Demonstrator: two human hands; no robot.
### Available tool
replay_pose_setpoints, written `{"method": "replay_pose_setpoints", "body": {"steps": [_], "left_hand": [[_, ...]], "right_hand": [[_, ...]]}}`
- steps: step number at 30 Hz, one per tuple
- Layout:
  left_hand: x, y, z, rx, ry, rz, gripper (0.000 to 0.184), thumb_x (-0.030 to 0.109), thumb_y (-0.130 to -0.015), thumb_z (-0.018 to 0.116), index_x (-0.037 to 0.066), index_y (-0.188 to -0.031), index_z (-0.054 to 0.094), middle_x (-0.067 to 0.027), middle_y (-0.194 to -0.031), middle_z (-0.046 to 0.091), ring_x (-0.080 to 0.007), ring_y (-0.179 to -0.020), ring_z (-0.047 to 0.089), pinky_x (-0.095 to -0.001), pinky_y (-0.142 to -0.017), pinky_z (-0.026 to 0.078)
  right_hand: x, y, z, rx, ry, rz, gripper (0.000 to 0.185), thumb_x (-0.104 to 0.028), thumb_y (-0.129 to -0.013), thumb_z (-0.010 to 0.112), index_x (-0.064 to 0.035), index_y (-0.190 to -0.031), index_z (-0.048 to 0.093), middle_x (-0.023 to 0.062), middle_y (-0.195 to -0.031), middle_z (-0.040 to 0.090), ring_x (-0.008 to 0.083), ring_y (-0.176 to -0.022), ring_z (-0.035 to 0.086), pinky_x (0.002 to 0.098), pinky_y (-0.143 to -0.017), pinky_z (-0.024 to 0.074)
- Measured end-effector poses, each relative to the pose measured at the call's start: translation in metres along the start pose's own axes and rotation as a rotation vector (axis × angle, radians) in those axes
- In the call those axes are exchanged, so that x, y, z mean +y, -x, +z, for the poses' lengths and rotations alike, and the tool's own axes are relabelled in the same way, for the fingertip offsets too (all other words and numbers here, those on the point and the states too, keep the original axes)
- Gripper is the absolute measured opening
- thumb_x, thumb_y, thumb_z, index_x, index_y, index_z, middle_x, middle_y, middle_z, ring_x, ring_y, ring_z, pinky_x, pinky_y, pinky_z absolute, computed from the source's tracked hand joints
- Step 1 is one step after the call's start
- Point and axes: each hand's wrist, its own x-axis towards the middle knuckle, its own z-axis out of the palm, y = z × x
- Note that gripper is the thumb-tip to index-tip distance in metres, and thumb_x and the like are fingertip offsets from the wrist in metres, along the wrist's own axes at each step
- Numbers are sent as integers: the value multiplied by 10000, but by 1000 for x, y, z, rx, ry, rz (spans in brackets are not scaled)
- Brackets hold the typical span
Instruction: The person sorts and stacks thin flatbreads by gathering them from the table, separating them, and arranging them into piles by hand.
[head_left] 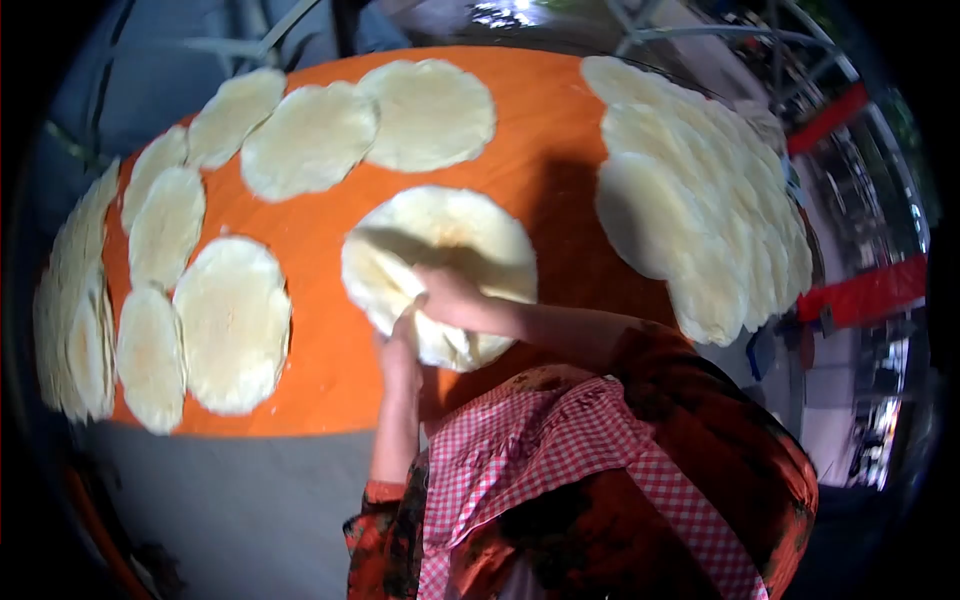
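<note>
A round, pale flatbread (490,235) lies on the orange cloth in front of me, its near left part lifted and creased into a fold. My left hand (400,348) is closed on the flatbread's near edge, its fingertips partly hidden. Just beyond it, my right hand (450,297) reaches across from the right, fingers closed on the folded part. The two hands almost touch. Beneath the bread, the orange cloth (330,345) covers the table.
Several single flatbreads (310,140) lie along the far and left sides, some overlapping. A large overlapping spread of flatbreads (715,200) covers the right end. Another stack (75,300) sits at the far left edge. Metal bars (290,30) stand behind the table.
</note>
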Motion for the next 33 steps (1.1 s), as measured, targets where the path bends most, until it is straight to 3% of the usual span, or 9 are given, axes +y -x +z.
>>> {"method": "replay_pose_setpoints", "body": {"steps": [2,5,11,15,20,25,28,30,33], "left_hand": [[-10,-6,-10,114,-7,-54,451,112,-893,568,-63,-1288,436,-165,-1205,560,-260,-1047,574,-363,-887,473],[-8,-13,-42,110,17,-63,453,91,-893,538,-58,-1304,420,-176,-1238,541,-293,-1066,574,-408,-899,486],[-35,-30,-152,337,-33,-104,403,154,-872,601,-49,-1203,492,-144,-1122,573,-277,-1007,577,-433,-852,508],[0,8,-85,192,100,-137,557,271,-886,560,-9,-1336,387,-189,-1280,487,-342,-1170,485,-492,-949,445],[0,22,-68,141,362,-95,622,352,-906,500,-3,-1383,320,-199,-1373,407,-364,-1261,401,-531,-1002,384],[-13,31,-50,232,202,-131,635,365,-906,494,-4,-1389,311,-197,-1382,399,-363,-1274,388,-536,-1013,369],[-15,33,-55,231,142,-133,643,373,-906,490,-4,-1393,305,-196,-1387,394,-363,-1282,379,-539,-1020,360],[-24,22,-70,215,154,-163,647,340,-894,521,-15,-1391,307,-202,-1383,397,-343,-1281,388,-513,-1021,371],[-3,24,-37,296,-159,-68,477,177,-905,527,-47,-1306,397,-155,-1212,538,-270,-1076,554,-417,-913,460]], "right_hand": [[38,-31,1,-151,253,19,246,-168,-854,554,-13,-1038,608,187,-907,651,299,-862,633,406,-783,489],[78,-75,-52,57,-85,-538,208,-181,-797,586,-17,-899,661,151,-788,660,279,-787,640,401,-712,488],[37,-170,-287,-6,42,-280,187,-147,-787,634,20,-867,662,92,-722,652,187,-677,616,359,-631,485],[25,-228,-424,186,148,-299,228,-186,-787,670,15,-894,665,78,-764,651,178,-674,608,344,-633,483],[172,-326,-561,334,-495,-288,197,-171,-796,660,14,-862,659,76,-749,638,171,-671,608,341,-625,486],[253,-271,-512,827,-413,399,150,-132,-830,601,-8,-904,641,105,-712,611,219,-682,617,363,-597,506],[305,-263,-412,868,-322,205,98,-101,-840,576,-38,-890,634,69,-754,625,174,-692,625,295,-579,488],[278,-241,-301,547,-517,-12,80,-80,-846,560,-59,-881,629,46,-782,634,144,-699,630,250,-566,477],[162,-151,-143,-267,-582,44,121,-141,-834,631,-23,-851,608,35,-826,621,123,-798,613,254,-668,501]]}}
